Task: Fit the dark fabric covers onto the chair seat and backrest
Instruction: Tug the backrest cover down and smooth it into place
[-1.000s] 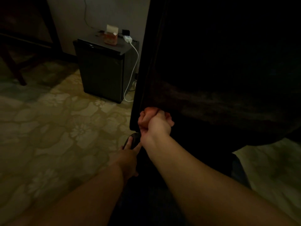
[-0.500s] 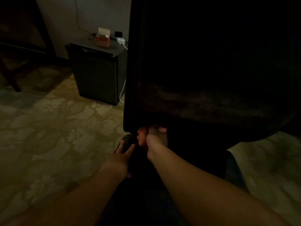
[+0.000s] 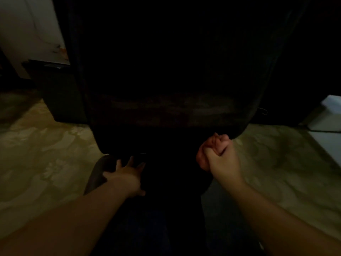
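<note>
- Backrest cover [image 3: 166,108]: dark fabric drawn down over the upright chair back, lower hem hanging just above the seat. Judged soft, light and stretchy; best taken at the hem corners.
- Right hand [image 3: 218,156]: grip clamped in a fist on the hem's right corner.
- Left hand [image 3: 127,174]: fingers spread, grip apart, pressing flat on the seat [image 3: 97,174] near its rear left edge.
- Seat cover: too dark to tell whether it is fitted.
- Floor [image 3: 46,154]: pale floral pattern; dark cabinet [image 3: 60,93] behind left.
</note>
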Tool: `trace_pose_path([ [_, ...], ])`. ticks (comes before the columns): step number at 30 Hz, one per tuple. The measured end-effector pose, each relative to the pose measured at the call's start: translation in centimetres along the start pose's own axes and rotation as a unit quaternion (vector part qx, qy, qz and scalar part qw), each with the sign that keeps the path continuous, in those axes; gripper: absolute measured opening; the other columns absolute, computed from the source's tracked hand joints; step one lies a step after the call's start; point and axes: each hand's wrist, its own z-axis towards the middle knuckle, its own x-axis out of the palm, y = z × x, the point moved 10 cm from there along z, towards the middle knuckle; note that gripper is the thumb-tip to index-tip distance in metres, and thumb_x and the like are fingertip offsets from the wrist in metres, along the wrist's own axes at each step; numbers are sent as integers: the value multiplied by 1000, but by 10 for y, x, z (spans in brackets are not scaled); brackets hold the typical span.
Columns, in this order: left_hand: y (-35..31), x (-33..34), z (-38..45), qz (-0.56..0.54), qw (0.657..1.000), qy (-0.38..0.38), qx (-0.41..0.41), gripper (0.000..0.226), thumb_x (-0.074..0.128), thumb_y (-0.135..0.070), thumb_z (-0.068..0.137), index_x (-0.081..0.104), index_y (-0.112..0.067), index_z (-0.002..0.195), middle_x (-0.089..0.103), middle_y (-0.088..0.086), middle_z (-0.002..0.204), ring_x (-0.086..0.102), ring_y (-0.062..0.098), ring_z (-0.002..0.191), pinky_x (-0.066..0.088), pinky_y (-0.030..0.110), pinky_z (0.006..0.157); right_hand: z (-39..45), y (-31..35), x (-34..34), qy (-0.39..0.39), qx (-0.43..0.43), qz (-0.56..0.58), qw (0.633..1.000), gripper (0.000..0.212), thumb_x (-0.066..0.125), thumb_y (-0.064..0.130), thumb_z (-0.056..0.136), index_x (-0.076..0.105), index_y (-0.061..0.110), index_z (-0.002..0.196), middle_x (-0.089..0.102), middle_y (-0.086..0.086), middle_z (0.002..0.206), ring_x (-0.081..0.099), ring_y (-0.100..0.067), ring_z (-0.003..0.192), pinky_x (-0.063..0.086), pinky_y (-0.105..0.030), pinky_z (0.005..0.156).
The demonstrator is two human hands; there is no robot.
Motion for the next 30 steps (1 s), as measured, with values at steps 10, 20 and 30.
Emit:
trace_pose_path([
  [10,-30,26,5,-22,995,64,-68,140,89,-61,74,-24,-58,157,-38,-3,170,-30,54,153,29,91,103,37,66,-96,-117,-107,62,985,17,70,29,95,65,22,109,71,7,96,70,-4,87,58,-31,80],
  [20,-25,35,15,15,994,64,-87,149,90,-65,68,-29,-55,156,-38,2,170,-26,53,155,28,88,106,61,28,-46,-56,-174,-112,977,18,65,40,98,52,30,93,66,7,91,68,-24,78,59,-44,67],
  [30,-28,34,12,-33,995,49,-86,147,93,-58,70,-27,-59,155,-38,-1,170,-27,52,155,25,91,104,65,134,-86,-118,-317,-258,905,35,78,45,90,57,19,99,51,-5,116,55,-17,86,49,-33,64],
])
